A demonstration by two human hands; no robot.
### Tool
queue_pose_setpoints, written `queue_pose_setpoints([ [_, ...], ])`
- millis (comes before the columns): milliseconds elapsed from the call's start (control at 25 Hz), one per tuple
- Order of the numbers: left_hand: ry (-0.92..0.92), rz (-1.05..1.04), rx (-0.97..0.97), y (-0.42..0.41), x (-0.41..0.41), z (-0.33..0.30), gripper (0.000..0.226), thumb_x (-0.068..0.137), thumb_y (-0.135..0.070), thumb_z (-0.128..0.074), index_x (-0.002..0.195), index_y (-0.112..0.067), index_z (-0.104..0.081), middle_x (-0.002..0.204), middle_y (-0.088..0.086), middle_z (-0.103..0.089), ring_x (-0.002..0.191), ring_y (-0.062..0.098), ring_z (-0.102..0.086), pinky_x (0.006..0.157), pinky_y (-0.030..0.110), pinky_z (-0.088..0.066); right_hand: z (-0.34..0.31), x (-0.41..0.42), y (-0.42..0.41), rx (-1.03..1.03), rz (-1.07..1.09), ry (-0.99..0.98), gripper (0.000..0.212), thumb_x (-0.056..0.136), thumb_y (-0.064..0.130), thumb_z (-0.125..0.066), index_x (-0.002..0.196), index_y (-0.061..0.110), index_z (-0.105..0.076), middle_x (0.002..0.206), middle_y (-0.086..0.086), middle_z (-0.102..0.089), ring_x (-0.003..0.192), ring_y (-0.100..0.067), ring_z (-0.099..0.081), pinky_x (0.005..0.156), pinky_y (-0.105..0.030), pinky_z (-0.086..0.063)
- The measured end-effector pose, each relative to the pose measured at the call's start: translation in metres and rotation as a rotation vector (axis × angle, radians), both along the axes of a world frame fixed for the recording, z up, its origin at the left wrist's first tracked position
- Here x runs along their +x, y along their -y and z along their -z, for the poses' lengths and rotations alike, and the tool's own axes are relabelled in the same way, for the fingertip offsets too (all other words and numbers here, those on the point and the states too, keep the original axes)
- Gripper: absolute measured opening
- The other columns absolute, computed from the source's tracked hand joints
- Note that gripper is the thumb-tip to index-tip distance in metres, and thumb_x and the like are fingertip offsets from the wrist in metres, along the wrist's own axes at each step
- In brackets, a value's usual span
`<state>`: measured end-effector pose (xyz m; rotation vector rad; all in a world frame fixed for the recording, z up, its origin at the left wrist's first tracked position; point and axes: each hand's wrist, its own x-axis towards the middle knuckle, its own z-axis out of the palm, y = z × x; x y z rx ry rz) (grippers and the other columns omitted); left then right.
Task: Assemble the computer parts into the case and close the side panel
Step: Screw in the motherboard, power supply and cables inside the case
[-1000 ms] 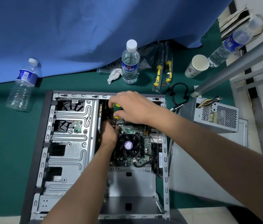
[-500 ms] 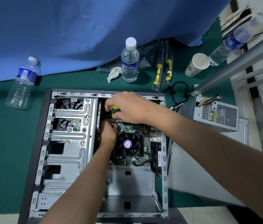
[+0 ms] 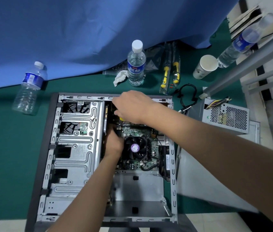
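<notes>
1. Head view: the case [image 3: 75, 148] lies open on the green tabletop [image 3: 6, 148], motherboard [image 3: 139, 131] seated inside with its fan facing up.
2. The right hand [image 3: 132, 106] hovers over the board's far corner, fingers curled round a yellow-handled screwdriver [image 3: 121, 118]; only a sliver of handle peeks out below the palm.
3. The left hand [image 3: 114, 143] sits lower, just beside the fan, fingers tucked down against the board's left edge. What they hold, if anything, I cannot tell.
4. Key relation: the screwdriver's shaft seems to run down from the right hand toward the board, directly beyond the left hand's fingers, so the right hand is the nearer to the work point.
5. Against half a second ago, the right hand has rolled over the handle, hiding most of the yellow and green.
6. The power supply [image 3: 226, 118] waits outside, right of the case, on the side panel [image 3: 216, 190].
</notes>
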<state>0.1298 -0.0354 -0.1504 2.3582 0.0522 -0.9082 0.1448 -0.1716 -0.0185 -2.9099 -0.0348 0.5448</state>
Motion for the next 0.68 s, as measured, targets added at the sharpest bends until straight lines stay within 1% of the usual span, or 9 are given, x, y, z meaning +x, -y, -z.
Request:
queue_pose_setpoints([
  [40,-0.006,0.045,0.011,-0.001,-0.002,-0.006,0.042,0.091,0.002,-0.052,0.131,-0.007,-0.047,0.121,0.017,-0.063,0.112,0.032,-0.060,0.086,0.032,-0.042,0.000,-0.002,-0.003,-0.066,0.010,0.000,0.029,0.104,0.029,-0.041,0.110,0.008,-0.060,0.111,-0.012,-0.064,0.098,-0.034,-0.061,0.067,-0.035,-0.034],
  [120,0.021,0.170,0.061,-0.002,-0.006,-0.020,0.041,0.087,0.005,-0.053,0.127,-0.004,-0.049,0.122,0.018,-0.061,0.113,0.034,-0.059,0.091,0.036,-0.045,-0.001,-0.004,-0.009,-0.056,0.045,-0.070,0.032,0.104,0.032,-0.038,0.118,0.009,-0.056,0.117,-0.013,-0.058,0.095,-0.034,-0.061,0.066,-0.034,-0.034],
  [240,0.091,0.466,0.223,-0.010,-0.013,-0.048,0.040,0.086,0.001,-0.053,0.126,-0.004,-0.051,0.130,0.017,-0.051,0.113,0.035,-0.056,0.094,0.039,-0.045,-0.007,0.000,-0.008,0.133,0.045,-0.210,0.029,0.094,0.012,-0.047,0.123,0.009,-0.044,0.114,-0.009,-0.041,0.074,-0.027,-0.052,0.055,-0.032,-0.031],
  [320,0.167,0.597,0.214,-0.028,-0.015,-0.068,0.035,0.086,-0.003,-0.052,0.117,-0.013,-0.063,0.120,0.010,-0.063,0.103,0.029,-0.063,0.087,0.036,-0.050,-0.010,0.001,-0.008,0.098,0.029,-0.169,0.022,0.090,0.007,-0.048,0.112,0.011,-0.050,0.107,-0.010,-0.052,0.083,-0.030,-0.056,0.060,-0.033,-0.033],
  [440,0.434,0.601,0.068,-0.060,0.001,-0.090,0.027,0.084,-0.005,-0.055,0.106,-0.017,-0.066,0.102,0.002,-0.067,0.088,0.024,-0.063,0.075,0.033,-0.052,-0.005,-0.004,-0.023,-0.144,0.060,-0.001,0.015,0.098,0.017,-0.049,0.105,0.014,-0.062,0.104,-0.007,-0.067,0.095,-0.031,-0.063,0.065,-0.033,-0.037],
  [520,0.655,0.636,0.013,-0.078,0.019,-0.090,0.031,0.086,-0.007,-0.057,0.115,-0.011,-0.062,0.113,0.007,-0.060,0.100,0.028,-0.057,0.082,0.034,-0.048,-0.003,-0.005,-0.035,-0.214,0.060,-0.049,0.020,0.101,0.020,-0.046,0.110,0.014,-0.062,0.115,-0.009,-0.066,0.097,-0.030,-0.064,0.066,-0.032,-0.040],
  [560,0.719,0.647,0.018,-0.087,0.026,-0.087,0.036,0.089,-0.012,-0.057,0.125,-0.008,-0.058,0.126,0.013,-0.055,0.113,0.032,-0.052,0.093,0.039,-0.045,-0.006,-0.004,-0.037,-0.187,0.087,-0.108,0.023,0.101,0.019,-0.045,0.118,0.012,-0.058,0.127,-0.013,-0.058,0.097,-0.033,-0.063,0.067,-0.034,-0.041],
  [640,0.698,0.702,0.074,-0.103,0.033,-0.077,0.053,0.098,-0.033,-0.045,0.147,-0.013,-0.043,0.153,0.018,-0.034,0.140,0.035,-0.031,0.115,0.047,-0.027,-0.016,-0.001,-0.035,-0.088,0.128,-0.229,0.038,0.096,0.010,-0.047,0.134,0.010,-0.042,0.143,-0.020,-0.033,0.094,-0.037,-0.056,0.067,-0.038,-0.040],
  [680,0.663,0.741,0.117,-0.111,0.032,-0.070,0.059,0.100,-0.044,-0.032,0.153,-0.019,-0.032,0.161,0.014,-0.021,0.148,0.030,-0.017,0.121,0.046,-0.015,-0.020,-0.001,-0.032,-0.068,0.108,-0.246,0.046,0.093,0.005,-0.048,0.137,0.011,-0.038,0.144,-0.020,-0.028,0.095,-0.037,-0.054,0.066,-0.039,-0.038],
])
